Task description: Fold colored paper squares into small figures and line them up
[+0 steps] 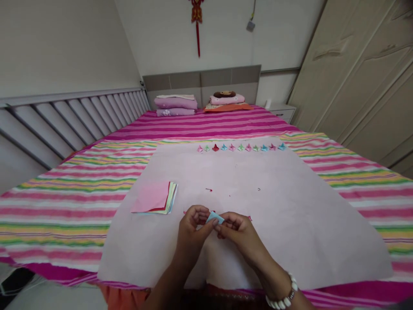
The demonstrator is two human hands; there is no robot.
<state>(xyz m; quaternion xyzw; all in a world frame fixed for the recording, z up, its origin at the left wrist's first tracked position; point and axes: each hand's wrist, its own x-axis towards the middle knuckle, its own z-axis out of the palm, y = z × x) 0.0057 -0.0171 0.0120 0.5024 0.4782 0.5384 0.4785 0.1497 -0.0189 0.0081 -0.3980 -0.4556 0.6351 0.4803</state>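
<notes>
Near the front of a large pale sheet (284, 206), a small folded piece of light blue paper (214, 217) is pinched between both hands. My left hand (195, 224) grips its left side, with the thumb across the lower part. On its right edge my right hand (235, 227) closes with thumb and fingertips; a bracelet of white beads circles that wrist. To the left lies a stack of coloured paper (153, 197), pink on top, with red, pale green and blue edges showing. Several small folded paper pieces (240, 147) in pink, green, red and blue stand in a row at the sheet's far edge.
Small scraps (209, 190) lie on the sheet, some partly behind my hands. The sheet is spread over a bed with a striped cover (80, 206). A bed rail (74, 97) runs along the left. Folded bedding (176, 104) sits by the headboard (232, 76).
</notes>
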